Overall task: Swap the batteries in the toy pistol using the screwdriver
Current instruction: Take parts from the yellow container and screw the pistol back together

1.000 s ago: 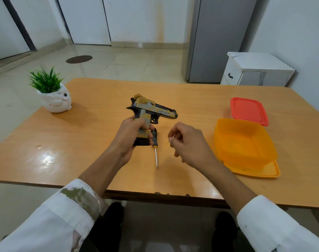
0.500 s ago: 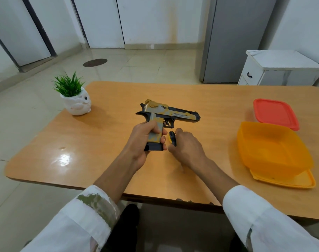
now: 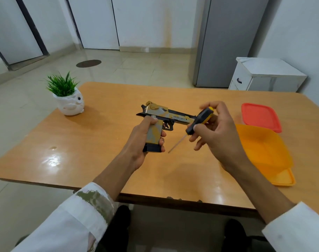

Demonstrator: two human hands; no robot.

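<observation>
Fingers of right hand [image 3: 215,137] pinch the screwdriver [image 3: 200,120] handle, shaft angled down clear of the toy pistol [image 3: 155,131], which left hand [image 3: 142,144] grips by the butt over the table [image 3: 100,142]; no screw engaged, nothing visibly opened, so battery swap looks all ahead.

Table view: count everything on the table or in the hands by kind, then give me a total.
Toy pistol, gripped by the left hand: 1
Screwdriver, held in the right hand: 1
Potted plant: 1
Orange tub: 1
Lids: 2, the orange lid under the tub and the red lid
Total: 6
</observation>
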